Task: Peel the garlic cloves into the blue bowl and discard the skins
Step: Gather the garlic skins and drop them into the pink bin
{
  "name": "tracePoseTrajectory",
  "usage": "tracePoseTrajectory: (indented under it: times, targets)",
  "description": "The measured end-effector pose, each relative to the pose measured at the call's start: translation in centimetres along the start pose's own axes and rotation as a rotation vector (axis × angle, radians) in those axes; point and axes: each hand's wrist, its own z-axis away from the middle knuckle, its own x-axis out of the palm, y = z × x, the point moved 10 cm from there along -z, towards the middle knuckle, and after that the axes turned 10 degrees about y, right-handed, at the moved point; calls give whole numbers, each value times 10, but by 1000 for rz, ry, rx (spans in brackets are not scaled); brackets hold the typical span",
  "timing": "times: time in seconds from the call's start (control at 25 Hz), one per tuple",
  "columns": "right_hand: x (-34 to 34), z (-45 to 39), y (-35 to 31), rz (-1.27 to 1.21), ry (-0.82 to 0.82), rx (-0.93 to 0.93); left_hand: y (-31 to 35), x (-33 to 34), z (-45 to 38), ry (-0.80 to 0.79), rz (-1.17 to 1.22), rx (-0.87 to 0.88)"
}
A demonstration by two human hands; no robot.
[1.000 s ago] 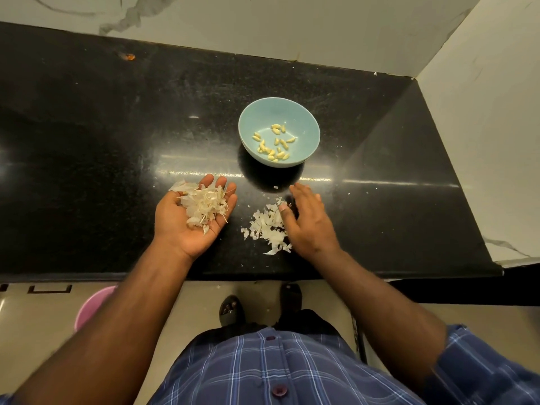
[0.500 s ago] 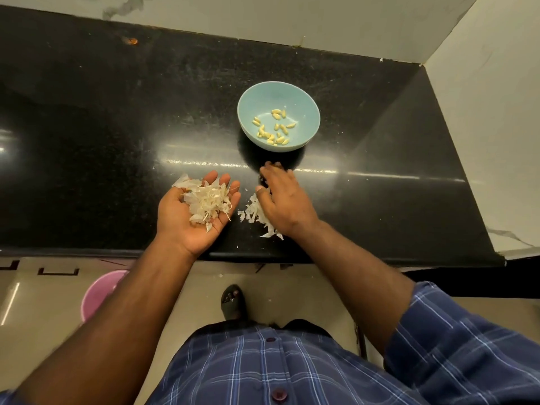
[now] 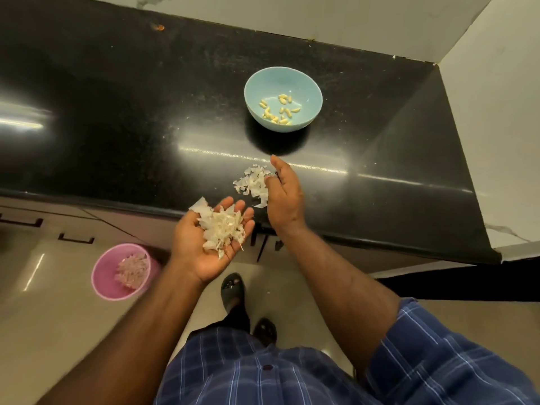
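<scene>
While cupped left hand (image 3: 209,244) cradles papery skins (image 3: 223,226), glossy counter (image 3: 117,118) gleams.

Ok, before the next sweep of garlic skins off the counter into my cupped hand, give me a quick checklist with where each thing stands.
1. Left hand cupped palm up just off the counter edge: ok.
2. Skins in the left hand heaped near the fingers, with one flake overhanging: not ok, may spill.
3. Right hand edge-on beside the loose skin pile, ready to sweep: ok.
4. Blue bowl with peeled cloves stands apart from the pile: ok.
5. Pink bin on the floor, open, already holding skins: ok.
6. Unpeeled cloves left anywhere: cannot tell, none visible.
</scene>
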Motion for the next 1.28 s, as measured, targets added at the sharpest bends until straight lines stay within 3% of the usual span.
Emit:
tracePoseTrajectory:
  times: [0.12,0.2,0.48,0.68,0.88,1.08,1.28]
  targets:
    - [-7,-4,8,-282,59,172,-28,-21,0,24,18,-65]
    - [-21,-12,14,-340,47,197,-48,-37,-5,47,14,-117]
    - [-2,-51,1,-117,-177,-63,-101,-48,-54,61,54,-308]
    - [9,-37,10,-14,-117,-95,-110,-23,-65,-21,103,-278]
    - [7,1,16,-223,-117,0,-96,-3,-58,-94,172,-257]
    - [-2,32,24,-476,-91,95,-89,1,-48,-113,61,-253]
    - [-11,39,23,-451,-74,69,-83,-3,-51,-107,40,-270]
